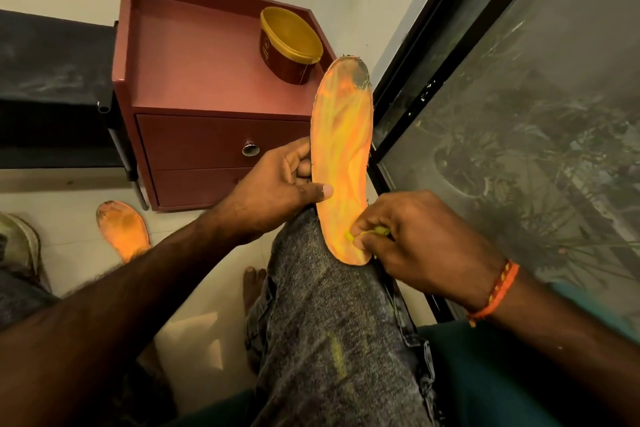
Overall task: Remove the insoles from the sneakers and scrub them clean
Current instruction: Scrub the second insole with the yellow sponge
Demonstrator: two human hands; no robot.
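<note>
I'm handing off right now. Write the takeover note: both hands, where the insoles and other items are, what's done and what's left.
Left hand: grips the orange insole at its left edge, propped on the knee.
Right hand: pinches a small yellow-green scrubber against the insole's lower end.
Second insole: on the floor, looks dirty.
Tub: on the red cabinet.
Sneaker: at the left edge, partly visible.
Done: both insoles out.
Left: dark grime at the held insole's top; then the second insole.
</note>
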